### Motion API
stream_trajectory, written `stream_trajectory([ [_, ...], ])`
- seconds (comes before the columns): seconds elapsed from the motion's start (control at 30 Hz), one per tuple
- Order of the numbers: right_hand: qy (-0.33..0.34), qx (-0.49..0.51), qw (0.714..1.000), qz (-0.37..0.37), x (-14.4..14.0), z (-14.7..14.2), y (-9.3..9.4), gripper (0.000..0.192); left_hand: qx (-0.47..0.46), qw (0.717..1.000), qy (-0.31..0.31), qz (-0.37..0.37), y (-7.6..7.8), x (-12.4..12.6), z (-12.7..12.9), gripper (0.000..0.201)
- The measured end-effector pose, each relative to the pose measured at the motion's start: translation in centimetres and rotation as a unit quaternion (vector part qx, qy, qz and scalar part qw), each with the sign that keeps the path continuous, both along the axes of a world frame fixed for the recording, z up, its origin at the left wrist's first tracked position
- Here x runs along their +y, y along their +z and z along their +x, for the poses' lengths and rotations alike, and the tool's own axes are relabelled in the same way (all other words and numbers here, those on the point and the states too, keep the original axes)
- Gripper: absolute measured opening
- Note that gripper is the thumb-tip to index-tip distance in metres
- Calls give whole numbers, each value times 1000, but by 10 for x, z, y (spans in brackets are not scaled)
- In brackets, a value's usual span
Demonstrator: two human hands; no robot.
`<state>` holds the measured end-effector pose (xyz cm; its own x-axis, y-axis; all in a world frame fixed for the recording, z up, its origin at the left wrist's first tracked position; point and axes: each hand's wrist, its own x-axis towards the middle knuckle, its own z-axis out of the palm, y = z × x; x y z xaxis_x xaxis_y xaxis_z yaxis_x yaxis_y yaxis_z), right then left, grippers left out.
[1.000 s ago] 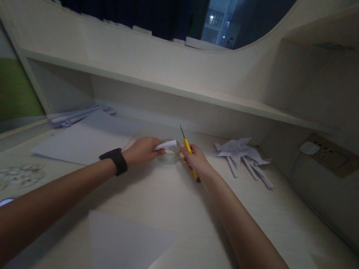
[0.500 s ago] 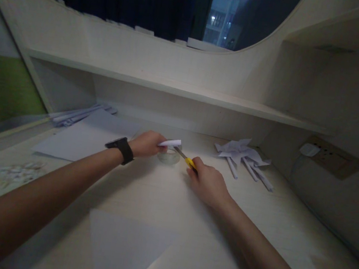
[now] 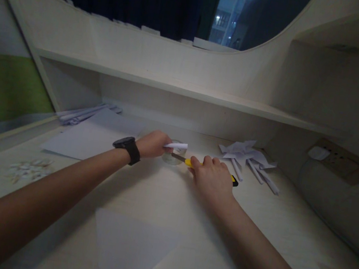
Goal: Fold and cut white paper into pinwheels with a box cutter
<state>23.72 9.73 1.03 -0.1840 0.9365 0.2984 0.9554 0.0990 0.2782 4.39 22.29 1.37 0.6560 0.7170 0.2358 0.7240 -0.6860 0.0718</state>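
My left hand (image 3: 153, 144), with a black watch on the wrist, is closed on a thin rolled paper tube (image 3: 178, 145) that points right. In my right hand (image 3: 212, 177) is a yellow and black utility knife (image 3: 189, 161), its blade out and aimed left. The blade tip lies just below the tube, close to my left fingers; whether it touches is too small to tell. Behind and under them sits a clear roll of tape (image 3: 172, 159) on the desk, partly hidden by my left fingers and the tube. A loose paper sheet (image 3: 133, 246) lies nearer to me.
White paper (image 3: 82, 136) and folded strips (image 3: 89, 114) lie at the back left. Small pale bits (image 3: 29, 170) are scattered at the left. Paper pinwheels (image 3: 246, 155) with rolled sticks rest at the back right, near a wall socket (image 3: 345, 162) with a plugged-in charger. A shelf (image 3: 172, 90) spans the back.
The knife has turned flatter, and its blade has moved left, from the tube's right end to below the tube near my left fingers. The view has shifted slightly.
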Motion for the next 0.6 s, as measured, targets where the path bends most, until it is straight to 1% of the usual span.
stream_trajectory([
  [0.13, -3, -4, 1000, 1, 1, -2, 3, 29, 4, 1000, 5, 2, 0, -3, 0, 29],
  [0.33, 8, -17, 1000, 8, -1, -8, 9, 27, 7, 1000, 19, -2, 0, -6, 2, 21],
  [0.43, 4, -24, 1000, 15, -3, -13, 12, 27, 5, 1000, 23, -5, 1, -10, 3, 20],
  [0.6, -1, -20, 1000, 13, -3, -20, 19, 30, 14, 1000, 4, 23, 2, -15, 5, 23],
])
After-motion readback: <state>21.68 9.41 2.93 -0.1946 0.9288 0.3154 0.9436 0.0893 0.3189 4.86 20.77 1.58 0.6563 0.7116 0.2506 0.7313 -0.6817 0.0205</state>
